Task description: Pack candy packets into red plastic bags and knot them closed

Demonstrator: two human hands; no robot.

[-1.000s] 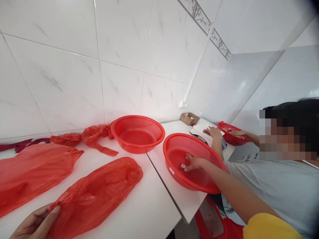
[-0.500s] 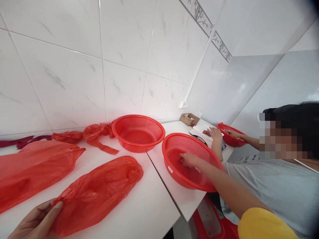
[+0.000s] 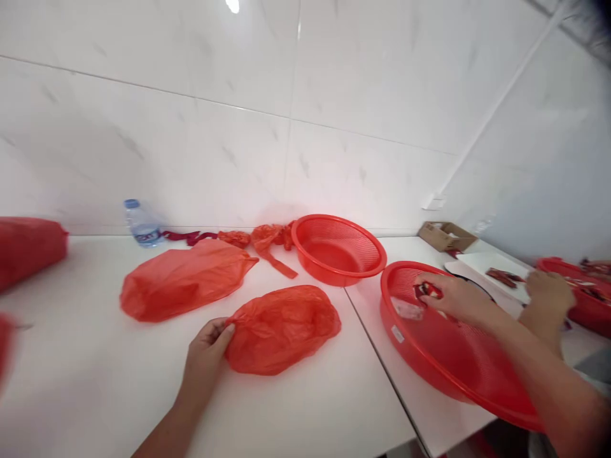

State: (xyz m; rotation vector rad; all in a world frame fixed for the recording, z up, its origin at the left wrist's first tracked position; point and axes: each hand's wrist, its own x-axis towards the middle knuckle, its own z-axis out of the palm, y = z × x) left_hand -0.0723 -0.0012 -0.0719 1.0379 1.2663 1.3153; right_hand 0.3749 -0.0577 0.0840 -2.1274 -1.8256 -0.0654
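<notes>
A thin red bag (image 3: 284, 331) is held out on the white table (image 3: 310, 413), its left end pinched in the left hand (image 3: 207, 350). Its long axis is laid left to right, right end angled slightly away; the film is crinkled, translucent. Small blurred items (image 3: 428, 291) are gripped by the right hand (image 3: 453, 298) inside the nearer basin (image 3: 472, 359).

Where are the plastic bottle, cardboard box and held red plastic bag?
Plastic bottle (image 3: 142, 225), head view: on its clear body.
Cardboard box (image 3: 436, 239), head view: on its near wall.
Held red plastic bag (image 3: 284, 329), head view: on its crumpled middle.
</notes>
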